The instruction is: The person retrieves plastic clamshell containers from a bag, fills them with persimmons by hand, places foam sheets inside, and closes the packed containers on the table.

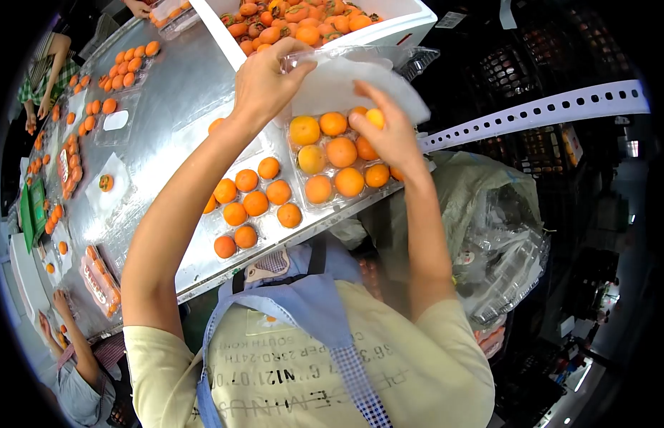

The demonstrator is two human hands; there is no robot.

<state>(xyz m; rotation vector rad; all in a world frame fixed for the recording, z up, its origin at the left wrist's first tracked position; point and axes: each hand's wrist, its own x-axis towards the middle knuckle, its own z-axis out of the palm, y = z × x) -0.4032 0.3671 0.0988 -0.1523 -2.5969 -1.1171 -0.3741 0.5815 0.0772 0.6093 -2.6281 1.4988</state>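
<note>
My left hand (pixel 271 78) is closed in a pinch at the upper left corner of a clear plastic clamshell tray (pixel 297 187), by its raised lid (pixel 417 60) and a white sheet (pixel 328 89). Rows of orange persimmons (pixel 341 152) fill the tray. My right hand (pixel 392 135), slightly blurred, reaches over the tray's right side. Its thumb and index finger are around a yellowish persimmon (pixel 375 118) at the back right; the hand hides some fruit beneath. Left of it, a second clear tray (pixel 264 232) carries several loose-set persimmons (pixel 255 204).
A white foam box (pixel 407 25) full of persimmons stands behind the trays. More persimmon packs (pixel 125 68) line the metal table (pixel 175 93). Co-workers' hands (pixel 61 303) are at its far left side. A bag of clear plastic packaging (pixel 499 257) sits at right, below a perforated white strip (pixel 539 114).
</note>
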